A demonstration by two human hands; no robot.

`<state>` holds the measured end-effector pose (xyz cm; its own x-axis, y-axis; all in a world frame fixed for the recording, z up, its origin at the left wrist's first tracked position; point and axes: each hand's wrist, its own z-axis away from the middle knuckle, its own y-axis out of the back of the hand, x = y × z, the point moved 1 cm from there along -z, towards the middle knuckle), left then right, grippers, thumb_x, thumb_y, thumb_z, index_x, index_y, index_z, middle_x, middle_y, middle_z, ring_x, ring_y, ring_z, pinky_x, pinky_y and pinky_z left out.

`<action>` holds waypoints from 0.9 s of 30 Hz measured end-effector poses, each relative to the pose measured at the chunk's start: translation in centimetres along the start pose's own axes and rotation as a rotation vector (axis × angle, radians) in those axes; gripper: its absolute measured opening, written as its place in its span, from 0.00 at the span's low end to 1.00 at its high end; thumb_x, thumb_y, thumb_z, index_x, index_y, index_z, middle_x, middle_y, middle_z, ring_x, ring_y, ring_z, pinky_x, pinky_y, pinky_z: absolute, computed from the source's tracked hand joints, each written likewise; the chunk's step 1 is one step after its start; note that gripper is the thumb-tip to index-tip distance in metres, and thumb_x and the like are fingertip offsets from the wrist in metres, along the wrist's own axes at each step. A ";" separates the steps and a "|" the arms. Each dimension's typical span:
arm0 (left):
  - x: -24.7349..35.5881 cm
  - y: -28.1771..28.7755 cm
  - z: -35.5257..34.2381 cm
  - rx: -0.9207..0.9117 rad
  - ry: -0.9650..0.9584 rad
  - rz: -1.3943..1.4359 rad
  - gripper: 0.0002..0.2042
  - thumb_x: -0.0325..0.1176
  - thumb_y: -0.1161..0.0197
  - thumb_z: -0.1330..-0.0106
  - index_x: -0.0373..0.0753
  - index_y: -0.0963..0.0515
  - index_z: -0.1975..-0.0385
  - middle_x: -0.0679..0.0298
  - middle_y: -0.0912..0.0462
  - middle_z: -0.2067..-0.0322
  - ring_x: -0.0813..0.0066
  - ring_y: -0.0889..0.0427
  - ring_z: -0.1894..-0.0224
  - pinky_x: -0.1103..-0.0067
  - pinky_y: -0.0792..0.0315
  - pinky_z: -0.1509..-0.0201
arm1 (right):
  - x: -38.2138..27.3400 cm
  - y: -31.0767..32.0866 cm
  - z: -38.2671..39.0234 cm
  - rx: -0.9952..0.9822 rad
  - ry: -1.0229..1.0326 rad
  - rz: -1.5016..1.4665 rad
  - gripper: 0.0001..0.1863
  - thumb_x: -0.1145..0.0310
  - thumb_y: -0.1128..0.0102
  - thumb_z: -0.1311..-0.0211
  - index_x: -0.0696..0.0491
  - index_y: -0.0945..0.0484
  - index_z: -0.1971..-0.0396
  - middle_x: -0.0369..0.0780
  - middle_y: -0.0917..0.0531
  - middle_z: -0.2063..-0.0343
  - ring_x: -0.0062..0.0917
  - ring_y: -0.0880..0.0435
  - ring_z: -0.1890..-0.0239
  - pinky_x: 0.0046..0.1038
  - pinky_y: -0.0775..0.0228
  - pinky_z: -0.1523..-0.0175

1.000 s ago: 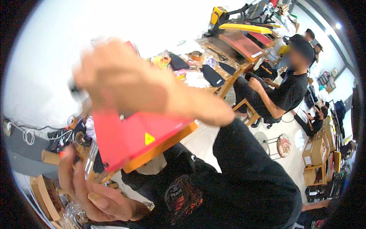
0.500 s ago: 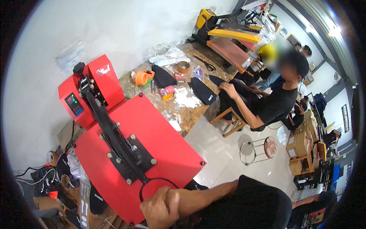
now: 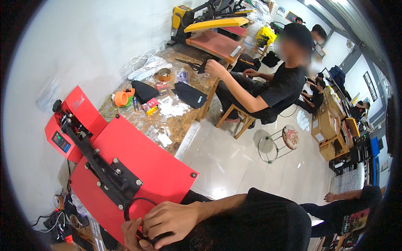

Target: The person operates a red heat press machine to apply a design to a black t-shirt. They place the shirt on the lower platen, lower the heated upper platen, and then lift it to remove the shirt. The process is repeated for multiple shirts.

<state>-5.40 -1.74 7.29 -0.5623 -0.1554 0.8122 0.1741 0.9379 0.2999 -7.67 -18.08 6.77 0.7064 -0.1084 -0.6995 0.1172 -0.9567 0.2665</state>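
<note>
A red heat press [image 3: 163, 157] fills the left and centre, its black lever arm [image 3: 90, 154] running down to a looped black handle [image 3: 142, 198]. My right hand [image 3: 173, 219] reaches in from the right, fingers curled over the handle's near end. Beside it, at the lower edge, my left hand [image 3: 132, 234] is partly in view, its fingers closed at the same end of the loop. The gripped part of the handle is hidden under my fingers. A small lit display [image 3: 61, 142] shows on the press's control box.
Beyond the press, a worktable [image 3: 171, 125] bears black cloth pieces [image 3: 190, 95], orange tape [image 3: 121, 98] and scissors [image 3: 190, 64]. A seated co-worker [image 3: 268, 92] holds dark cloth there. A round stool [image 3: 290, 137] stands on the floor; another press [image 3: 215, 44] is at the back.
My left hand has come into view beside the right at the handle. The view has shifted, moving the press left and down in the picture. The co-worker's raised hand is nearer the scissors.
</note>
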 end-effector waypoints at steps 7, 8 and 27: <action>-2.6 -2.5 2.1 0.173 -0.214 -0.186 0.32 0.52 0.59 0.26 0.28 0.15 0.68 0.50 0.18 0.77 0.52 0.23 0.75 0.63 0.32 0.67 | 2.6 -1.0 2.7 0.290 0.298 -0.056 0.14 0.62 0.30 0.41 0.54 0.24 0.77 0.40 0.19 0.67 0.40 0.19 0.63 0.44 0.28 0.55; -2.5 -2.5 2.3 0.181 -0.193 -0.199 0.32 0.53 0.58 0.28 0.29 0.15 0.68 0.49 0.19 0.78 0.52 0.24 0.76 0.63 0.34 0.68 | 3.0 -1.4 2.8 0.288 0.298 -0.064 0.14 0.62 0.30 0.41 0.54 0.24 0.77 0.40 0.19 0.68 0.40 0.19 0.64 0.43 0.28 0.55; 1.4 2.9 2.5 0.549 -0.194 -0.191 0.24 0.48 0.49 0.28 0.30 0.22 0.54 0.51 0.20 0.58 0.58 0.23 0.57 0.67 0.31 0.51 | -5.5 5.5 -16.7 0.564 0.632 0.562 0.15 0.56 0.31 0.44 0.50 0.24 0.70 0.41 0.24 0.72 0.37 0.22 0.71 0.41 0.32 0.69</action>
<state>-7.72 1.55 8.08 -0.6886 -0.3254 0.6480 -0.3573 0.9299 0.0872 0.75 -18.20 23.12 0.8168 -0.5749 -0.0475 -0.5761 -0.8172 -0.0170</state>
